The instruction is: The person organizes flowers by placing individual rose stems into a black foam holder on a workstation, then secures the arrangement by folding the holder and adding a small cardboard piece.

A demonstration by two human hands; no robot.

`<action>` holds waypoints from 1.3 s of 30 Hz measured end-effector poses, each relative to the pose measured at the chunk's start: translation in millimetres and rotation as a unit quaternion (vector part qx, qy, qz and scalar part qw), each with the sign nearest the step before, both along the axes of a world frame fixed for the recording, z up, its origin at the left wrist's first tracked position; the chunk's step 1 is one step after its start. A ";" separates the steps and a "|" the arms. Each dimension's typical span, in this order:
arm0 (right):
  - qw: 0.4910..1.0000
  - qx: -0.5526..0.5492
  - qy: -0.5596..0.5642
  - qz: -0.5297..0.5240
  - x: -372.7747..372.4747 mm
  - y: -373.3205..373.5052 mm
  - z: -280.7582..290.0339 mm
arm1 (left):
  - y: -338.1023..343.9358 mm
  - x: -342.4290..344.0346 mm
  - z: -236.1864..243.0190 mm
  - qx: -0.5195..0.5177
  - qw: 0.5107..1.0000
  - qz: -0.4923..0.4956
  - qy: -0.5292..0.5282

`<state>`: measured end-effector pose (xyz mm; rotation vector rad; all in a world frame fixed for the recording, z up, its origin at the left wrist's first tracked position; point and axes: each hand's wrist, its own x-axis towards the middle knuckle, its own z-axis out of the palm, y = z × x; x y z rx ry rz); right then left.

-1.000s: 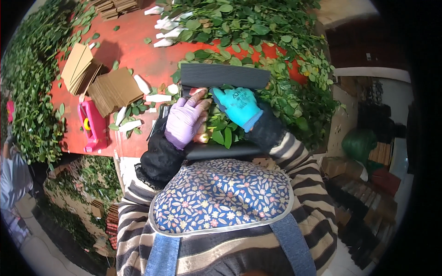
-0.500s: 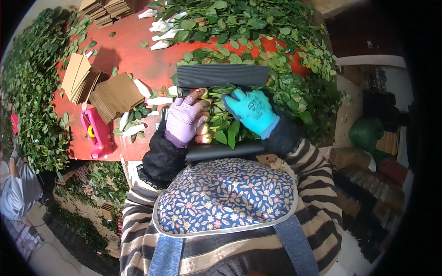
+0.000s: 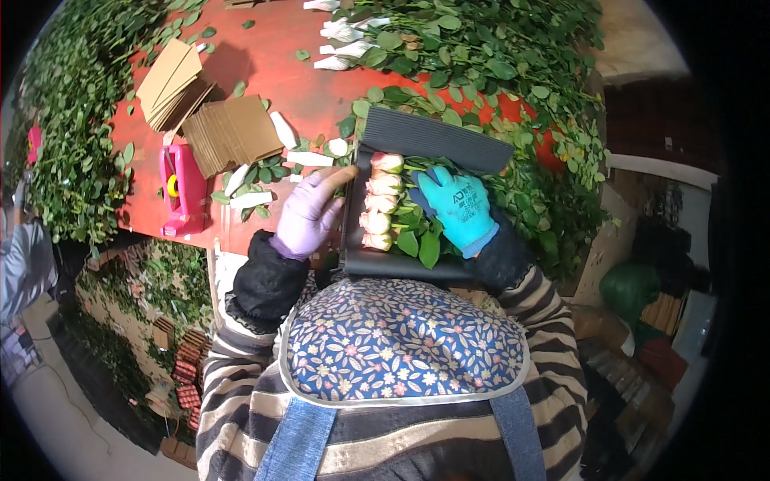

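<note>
Several pale pink-and-cream roses (image 3: 380, 202) lie in a row, one above another, in a black ridged wrapper or tray (image 3: 437, 140) in front of me. Their heads line up near its left edge, with leafy stems running right. My right hand (image 3: 459, 207), in a turquoise glove, rests over the stems behind the heads, fingers curled on them; what lies beneath is partly hidden. My left hand (image 3: 309, 215), in a thin lilac glove, is at the wrapper's left edge, fingers stretched and apart, its fingertips at that edge, holding no flower.
On the red table (image 3: 281, 36) are stacks of brown cardboard pieces (image 3: 234, 132), a pink tape dispenser (image 3: 183, 192), white sleeves (image 3: 253, 200) and loose leaves. Leafy stems with white-wrapped heads (image 3: 345, 48) lie at the back. Another person's sleeve (image 3: 28, 260) shows at far left.
My left hand has drawn left off the rose heads to the wrapper's edge, uncovering the row. My right hand stays on the stems. The view has shifted, and the wrapper looks more tilted.
</note>
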<state>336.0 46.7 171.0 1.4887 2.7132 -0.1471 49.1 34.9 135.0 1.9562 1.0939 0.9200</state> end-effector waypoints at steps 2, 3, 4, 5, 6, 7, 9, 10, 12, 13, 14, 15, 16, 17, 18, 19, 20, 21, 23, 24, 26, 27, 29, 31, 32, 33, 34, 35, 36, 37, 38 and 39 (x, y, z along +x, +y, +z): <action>1.000 -0.003 -0.019 0.007 -5.5 -1.1 -7.7 | -7.9 -11.3 -7.9 -0.034 0.999 0.040 0.010; 0.999 -0.004 -0.040 0.007 -7.6 -1.3 -10.6 | -12.0 -13.6 -10.9 -0.036 0.998 0.043 0.011; 0.999 -0.003 -0.035 0.017 -7.0 1.6 -10.6 | -12.6 -12.6 -7.3 -0.045 0.998 0.043 0.031; 0.999 -0.004 -0.038 0.020 -6.7 2.0 -12.6 | -13.1 -11.2 -4.3 -0.054 0.996 0.041 0.051; 0.999 -0.006 -0.038 0.017 -6.2 1.4 -16.8 | -12.0 -9.0 -3.3 -0.036 0.997 0.040 0.046; 0.999 -0.007 -0.039 0.015 -5.2 3.0 -18.6 | -11.5 -7.3 -5.6 -0.035 0.997 0.046 0.043; 0.998 -0.020 -0.060 0.009 -3.4 1.9 -16.3 | -11.8 -3.8 -10.8 -0.027 0.999 0.036 0.014; 0.996 -0.035 -0.076 -0.005 -2.7 0.9 -15.2 | -12.0 -0.8 -5.6 -0.045 0.998 0.032 -0.007; 0.997 -0.031 -0.070 -0.002 -2.2 2.8 -11.3 | -9.9 3.7 -4.1 -0.040 0.999 0.005 -0.023; 0.998 -0.029 -0.060 -0.001 -2.6 1.9 -10.3 | -8.9 6.6 -1.9 -0.037 0.998 -0.023 -0.035; 0.998 -0.031 -0.062 -0.001 -3.0 3.1 -9.5 | -3.3 12.9 -0.2 0.018 0.998 -0.043 -0.030; 0.998 -0.039 -0.045 -0.005 -3.3 6.3 -9.1 | 0.2 17.6 4.1 0.016 0.998 -0.064 -0.002; 0.998 -0.050 -0.028 -0.008 -3.3 7.3 -8.9 | 3.6 24.7 8.1 0.021 0.996 -0.082 -0.006; 0.998 -0.052 -0.031 -0.004 -2.1 7.4 -8.2 | 7.4 30.4 8.4 0.027 0.995 -0.098 -0.011; 0.999 -0.029 0.021 0.009 -0.3 7.1 -7.3 | 11.1 35.0 -6.5 0.040 0.993 -0.115 -0.002; 0.997 -0.004 0.071 0.021 1.7 7.3 -5.2 | 12.4 38.2 -13.4 0.007 0.993 -0.120 0.004; 0.997 -0.010 0.082 -0.004 -4.0 5.0 10.6 | 15.7 38.2 -19.2 0.007 0.993 -0.120 -0.001; 0.996 0.029 0.078 0.010 -6.5 1.3 23.1 | 16.7 36.8 -23.4 0.006 0.993 -0.121 -0.006; 0.999 -0.032 0.014 0.037 -8.8 -12.8 47.2 | 16.8 25.9 -14.7 -0.004 0.998 -0.069 -0.012; 0.997 -0.048 0.023 0.058 -9.1 -21.3 41.0 | 12.5 20.6 -3.8 0.003 0.999 -0.040 0.009; 0.993 -0.073 0.017 0.092 -18.5 -29.6 33.6 | 0.6 15.0 8.0 -0.100 0.994 -0.026 0.031; 0.989 -0.094 -0.018 0.116 -20.7 -30.7 26.4 | -5.3 14.7 11.6 -0.151 0.987 -0.025 0.049; 0.989 -0.077 0.005 0.128 -20.9 -33.0 11.4 | -13.1 13.7 10.5 -0.143 0.988 -0.028 0.050; 0.983 -0.130 -0.086 0.094 -23.3 -29.1 5.3 | -18.1 12.4 0.1 -0.121 0.992 -0.001 0.030; 0.984 -0.126 -0.067 0.102 -19.9 -28.9 0.9 | -18.1 10.3 -3.6 -0.103 0.994 0.017 0.042; 0.985 -0.126 -0.067 0.102 -18.8 -28.2 3.4 | -19.5 7.8 -5.7 -0.103 0.994 0.018 0.042; 0.985 -0.127 -0.065 0.096 -18.2 -27.6 6.8 | -20.6 6.2 -3.9 -0.130 0.991 0.019 0.032; 0.986 -0.128 -0.062 0.090 -17.1 -27.3 8.5 | -21.4 5.1 -2.3 -0.156 0.987 0.021 0.023; 0.986 -0.120 -0.050 0.105 -14.6 -26.4 5.5 | -21.6 5.4 -1.4 -0.156 0.987 0.027 0.019; 0.986 -0.119 -0.051 0.106 -15.5 -25.4 6.9 | -21.1 4.6 -3.5 -0.155 0.987 0.028 0.019; 0.983 -0.137 -0.064 0.101 -16.6 -24.4 9.6 | -20.4 3.8 -7.8 -0.108 0.994 0.001 0.022; 0.980 -0.154 -0.077 0.096 -17.4 -23.8 11.1 | -20.6 3.3 -10.8 -0.060 0.998 -0.026 0.024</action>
